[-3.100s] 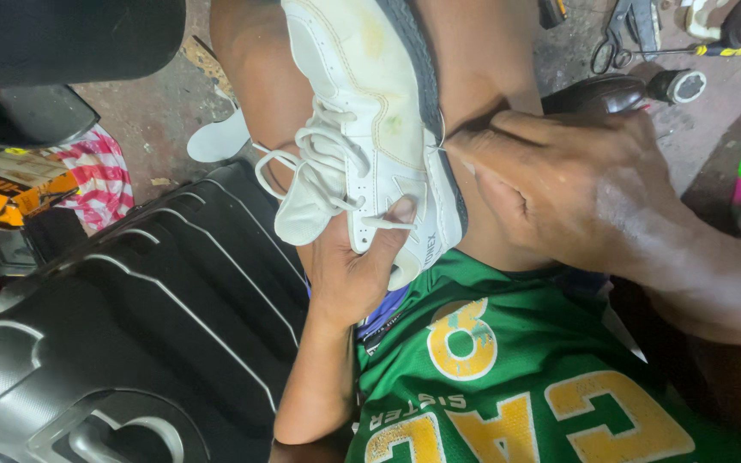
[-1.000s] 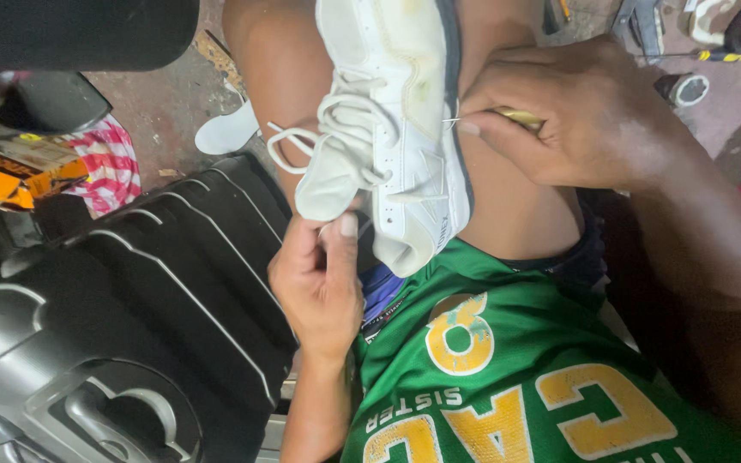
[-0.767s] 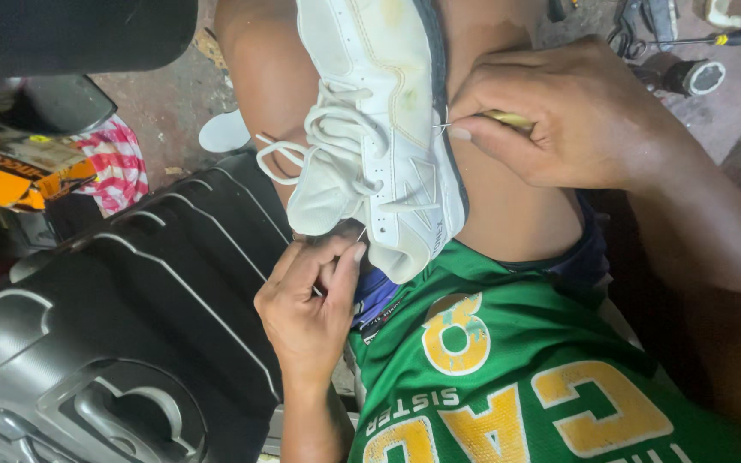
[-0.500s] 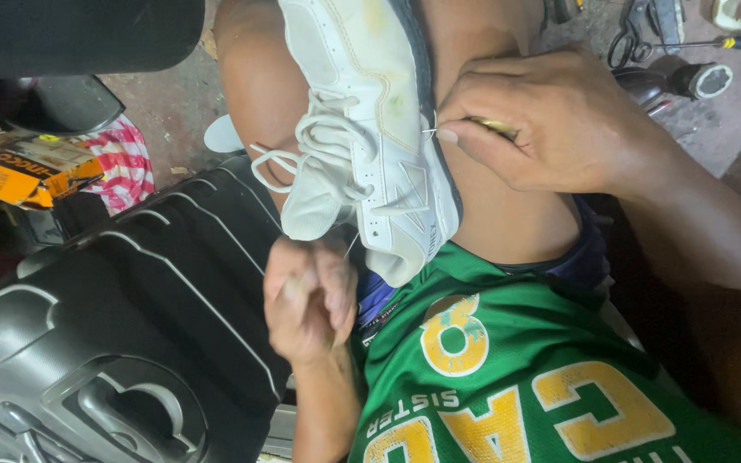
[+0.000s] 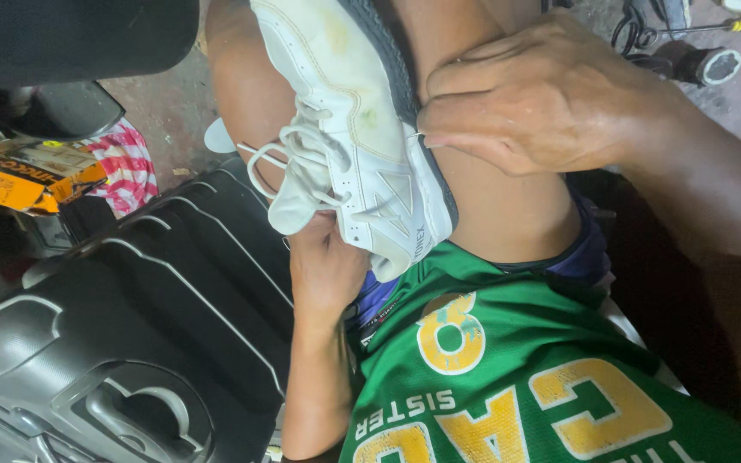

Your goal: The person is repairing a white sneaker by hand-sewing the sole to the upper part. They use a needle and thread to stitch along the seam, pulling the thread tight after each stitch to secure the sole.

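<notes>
- We see a worn white lace-up sports shoe with a dark grey sole point(image 5: 362, 146) lying between the person's bare thighs, heel end toward the green jersey with yellow lettering point(image 5: 508, 377); its toe is cut off by the top edge.
- Our left hand point(image 5: 323, 270) sits under the shoe's heel and tongue; its fingertips are hidden behind the shoe, so we cannot tell whether it grips or only props.
- Our right hand point(image 5: 551, 99) is closed, thumb and fingers pinched together right at the sole's edge; whatever it pinches is too small to make out.
- The loose white laces point(image 5: 280, 163) hang in loops off the left side.
- A black moulded plastic case point(image 5: 130, 317) lies beside the left forearm.
- An orange cardboard box point(image 5: 19, 176) is partly hidden behind it.
</notes>
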